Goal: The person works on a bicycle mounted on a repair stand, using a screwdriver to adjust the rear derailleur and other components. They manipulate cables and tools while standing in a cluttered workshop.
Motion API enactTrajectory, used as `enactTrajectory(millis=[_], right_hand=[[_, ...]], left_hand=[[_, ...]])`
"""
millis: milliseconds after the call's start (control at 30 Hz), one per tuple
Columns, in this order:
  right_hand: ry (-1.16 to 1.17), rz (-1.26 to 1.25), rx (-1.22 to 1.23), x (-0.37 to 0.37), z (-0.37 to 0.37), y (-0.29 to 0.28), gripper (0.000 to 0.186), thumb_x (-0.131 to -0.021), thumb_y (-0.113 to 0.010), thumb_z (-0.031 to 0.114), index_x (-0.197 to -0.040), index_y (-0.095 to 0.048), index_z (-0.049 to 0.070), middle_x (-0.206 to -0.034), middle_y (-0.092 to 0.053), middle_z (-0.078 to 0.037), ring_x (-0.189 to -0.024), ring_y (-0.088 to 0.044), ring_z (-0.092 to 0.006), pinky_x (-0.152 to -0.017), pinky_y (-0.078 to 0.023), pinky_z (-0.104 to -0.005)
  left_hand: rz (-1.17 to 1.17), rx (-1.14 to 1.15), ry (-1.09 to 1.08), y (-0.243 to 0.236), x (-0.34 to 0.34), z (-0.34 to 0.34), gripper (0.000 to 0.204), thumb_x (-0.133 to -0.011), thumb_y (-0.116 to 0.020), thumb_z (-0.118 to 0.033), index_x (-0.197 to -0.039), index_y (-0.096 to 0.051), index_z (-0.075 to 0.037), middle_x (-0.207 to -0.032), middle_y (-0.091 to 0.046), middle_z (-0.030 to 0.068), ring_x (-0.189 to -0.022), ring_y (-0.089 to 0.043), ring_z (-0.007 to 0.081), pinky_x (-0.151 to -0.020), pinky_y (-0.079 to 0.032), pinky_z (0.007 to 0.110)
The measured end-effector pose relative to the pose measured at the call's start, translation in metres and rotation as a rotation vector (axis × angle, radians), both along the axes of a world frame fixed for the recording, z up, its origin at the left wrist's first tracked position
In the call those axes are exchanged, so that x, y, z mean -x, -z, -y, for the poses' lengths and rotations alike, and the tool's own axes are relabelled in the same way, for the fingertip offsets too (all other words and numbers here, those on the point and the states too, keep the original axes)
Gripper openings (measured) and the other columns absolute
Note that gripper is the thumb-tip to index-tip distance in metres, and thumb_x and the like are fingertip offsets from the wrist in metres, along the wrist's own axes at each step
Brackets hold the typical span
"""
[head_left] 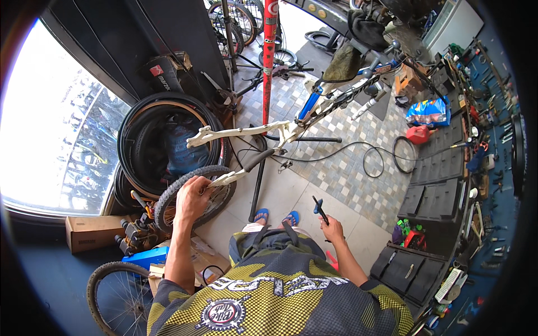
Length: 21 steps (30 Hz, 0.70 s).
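A white bicycle frame (286,131) with a blue section hangs in front of me, its bare rear stays reaching toward my left. My left hand (193,200) is closed at the tip of the nearer rear stay (228,178), which has a dark wrap along it; the fingers cover the very end. My right hand (332,228) is at centre right, apart from the frame, its fingers wrapped round a slim black tool (319,208) with a blue part. The tool points up and away from me; its exact kind I cannot make out.
A red stand post (269,61) rises behind the frame, its black legs on the tiles. Stacked tyres (129,140) and a wheel (162,207) crowd the left. A black hose (358,144) loops over the floor. Black drawers (430,199) and a tool-covered bench (493,168) line the right.
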State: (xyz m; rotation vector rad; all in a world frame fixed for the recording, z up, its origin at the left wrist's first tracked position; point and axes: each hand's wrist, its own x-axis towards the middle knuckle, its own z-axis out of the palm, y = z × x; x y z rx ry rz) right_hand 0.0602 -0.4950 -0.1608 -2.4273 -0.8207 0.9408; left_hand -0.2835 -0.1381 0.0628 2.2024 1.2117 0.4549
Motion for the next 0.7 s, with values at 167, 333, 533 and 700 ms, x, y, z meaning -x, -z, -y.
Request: enactTrajectory(millis=[167,333,533,700], right_hand=[[0.031,-0.035,-0.037,0.034,-0.035,-0.015,0.026,-0.098,-0.06,0.03,-0.117,-0.073,0.019,-0.085,-0.075,-0.014,-0.088,-0.072,-0.0391,-0.081,-0.055,-0.0493],[0.055,-0.019,-0.02,0.066,-0.034,-0.023,0.027,-0.097,-0.06,0.031,-0.119,-0.073,0.02,-0.086,-0.075,-0.014,-0.089,-0.072,-0.0396,-0.083,-0.055,-0.0496],[0.135,-0.016,0.022,0.096,-0.004,-0.022,0.028,-0.096,-0.06,0.03,-0.118,-0.074,0.02,-0.084,-0.074,-0.015,-0.086,-0.072,-0.0398,-0.081,-0.055,-0.0495],[0.173,0.041,0.06,0.115,0.016,-0.013,0.028,-0.098,-0.062,0.027,-0.118,-0.074,0.014,-0.079,-0.074,-0.007,-0.076,-0.072,-0.0243,-0.073,-0.055,-0.0396]], left_hand=[[-0.03,0.087,0.036,0.031,0.02,-0.014,0.015,-0.083,-0.079,-0.01,-0.094,-0.071,-0.003,-0.091,-0.07,0.0136,-0.086,-0.07,0.0336,-0.076,-0.055,0.042],[-0.037,0.18,0.062,0.082,0.039,-0.026,0.014,-0.082,-0.079,-0.008,-0.092,-0.07,-0.002,-0.09,-0.069,0.0138,-0.084,-0.069,0.0336,-0.077,-0.054,0.042],[0.022,0.086,0.131,0.059,0.035,-0.027,0.014,-0.083,-0.078,-0.008,-0.091,-0.07,-0.001,-0.087,-0.068,0.0138,-0.079,-0.069,0.0304,-0.072,-0.054,0.04],[0.034,0.035,0.205,0.024,0.025,-0.026,0.014,-0.085,-0.076,-0.012,-0.092,-0.069,-0.003,-0.089,-0.068,0.014,-0.083,-0.068,0.0366,-0.073,-0.053,0.044]])
